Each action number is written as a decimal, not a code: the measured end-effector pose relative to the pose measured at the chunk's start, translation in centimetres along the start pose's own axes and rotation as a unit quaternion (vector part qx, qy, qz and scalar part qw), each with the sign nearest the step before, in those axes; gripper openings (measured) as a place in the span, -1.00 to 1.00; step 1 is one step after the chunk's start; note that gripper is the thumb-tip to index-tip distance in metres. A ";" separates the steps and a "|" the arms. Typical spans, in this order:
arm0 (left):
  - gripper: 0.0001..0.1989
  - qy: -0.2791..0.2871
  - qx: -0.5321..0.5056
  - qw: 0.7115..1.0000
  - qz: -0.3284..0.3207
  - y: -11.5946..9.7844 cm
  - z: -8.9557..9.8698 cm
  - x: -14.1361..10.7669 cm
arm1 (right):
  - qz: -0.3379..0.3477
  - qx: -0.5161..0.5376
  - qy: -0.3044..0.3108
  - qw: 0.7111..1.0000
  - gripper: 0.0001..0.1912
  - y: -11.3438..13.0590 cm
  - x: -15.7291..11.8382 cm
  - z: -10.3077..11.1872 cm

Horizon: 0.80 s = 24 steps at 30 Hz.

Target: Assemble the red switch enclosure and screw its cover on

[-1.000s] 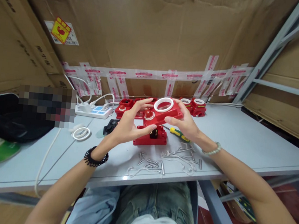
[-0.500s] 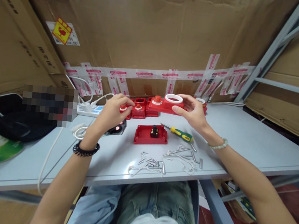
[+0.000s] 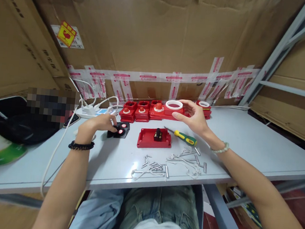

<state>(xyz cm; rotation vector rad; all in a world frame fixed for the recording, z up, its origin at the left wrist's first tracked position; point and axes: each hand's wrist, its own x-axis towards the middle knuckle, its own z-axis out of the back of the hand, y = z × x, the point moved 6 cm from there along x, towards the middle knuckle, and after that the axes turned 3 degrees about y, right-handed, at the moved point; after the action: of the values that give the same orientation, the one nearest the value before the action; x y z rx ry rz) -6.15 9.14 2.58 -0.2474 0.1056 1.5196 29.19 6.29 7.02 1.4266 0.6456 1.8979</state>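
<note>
Currently, your right hand (image 3: 194,115) is clamped on the red cover (image 3: 163,114), thumb on the front face, fingers behind, just right of the frame's centre. The cover carries a red knob (image 3: 158,107) and a white ring (image 3: 174,105); cannot tell whether its underside touches the table (image 3: 252,138).

Your left hand (image 3: 100,122), left of centre, has thumb and fingertips at the black parts (image 3: 124,132); cannot tell whether they are closed on one. Two pale round faces show there, their reddish marks too small to read.

Red base (image 3: 146,139): centre of frame, open side up, a black switch block (image 3: 158,134) inside. Yellow-and-green screwdriver (image 3: 186,137) just right of it; metal pins (image 3: 156,166) below, toward your edge of the table. Red boxes (image 3: 127,115) stand in a row behind.

Writing: yellow-and-red sticker (image 3: 66,34), upper left, shows a broken-glass symbol; the white label (image 3: 79,43) under it seems to start "LM27", remainder unclear. Dark characters on the left carton (image 3: 10,43) are too blurred to read. Clear tape (image 3: 145,77) across the back cardboard (image 3: 154,35) repeats a red print, illegible to you at this size.
</note>
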 end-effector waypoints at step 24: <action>-0.74 0.001 -0.068 0.998 -0.013 1.0 0.3 -0.3 | -0.006 -0.010 0.000 1.000 -0.45 0.2 0.1 0.2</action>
<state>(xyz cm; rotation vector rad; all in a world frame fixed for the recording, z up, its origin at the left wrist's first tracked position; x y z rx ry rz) -7.24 8.94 2.88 -0.3572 0.0014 1.5016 29.32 6.21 7.32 1.4064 0.6321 1.8904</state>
